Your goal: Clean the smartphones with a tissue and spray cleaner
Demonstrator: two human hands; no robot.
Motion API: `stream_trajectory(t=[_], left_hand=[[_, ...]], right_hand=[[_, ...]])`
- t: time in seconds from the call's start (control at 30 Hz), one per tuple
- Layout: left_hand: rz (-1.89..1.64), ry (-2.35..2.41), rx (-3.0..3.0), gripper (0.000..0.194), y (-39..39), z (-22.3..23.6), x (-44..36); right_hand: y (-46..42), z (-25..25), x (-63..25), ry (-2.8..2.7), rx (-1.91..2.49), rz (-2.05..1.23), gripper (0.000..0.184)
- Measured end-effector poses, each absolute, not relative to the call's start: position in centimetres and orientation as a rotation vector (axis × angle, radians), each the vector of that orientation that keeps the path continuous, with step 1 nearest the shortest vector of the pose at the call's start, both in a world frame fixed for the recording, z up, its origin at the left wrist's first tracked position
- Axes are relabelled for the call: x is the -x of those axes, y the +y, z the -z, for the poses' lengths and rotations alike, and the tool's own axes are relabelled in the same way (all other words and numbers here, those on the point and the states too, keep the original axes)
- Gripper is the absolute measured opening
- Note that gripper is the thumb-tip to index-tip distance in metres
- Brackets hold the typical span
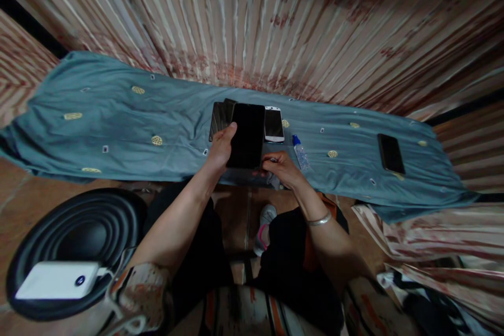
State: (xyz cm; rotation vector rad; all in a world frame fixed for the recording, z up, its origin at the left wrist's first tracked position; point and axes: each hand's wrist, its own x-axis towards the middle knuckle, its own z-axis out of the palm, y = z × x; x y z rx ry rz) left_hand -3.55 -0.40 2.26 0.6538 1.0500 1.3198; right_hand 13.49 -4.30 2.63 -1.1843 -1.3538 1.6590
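Over the blue cloth (181, 121), I have the left hand (221, 149) gripping a dark tablet (247, 139), thumb on its front, other fingers hidden. By the tablet's lower right corner, the right hand (281, 165) has its fingers curled near a grey rag (273, 180); I cannot tell whether they pinch it. Right of the tablet lie a white phone (274, 125), a blue-capped bottle (301, 155) and, farther out, a black phone (391, 153). Well left of the tablet, nearer me, a white power bank (57, 280) has a round display too small to read.
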Motion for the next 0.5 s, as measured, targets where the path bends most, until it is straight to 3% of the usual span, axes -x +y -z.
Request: stream_trajectory(t=[0.5], left_hand=[[-1.274,1.045,-0.710,0.035,-0.4,-2.1,3.5]], right_hand=[[-4.1,-3.1,-14.3,-1.150,1.148,-1.651,0.028]])
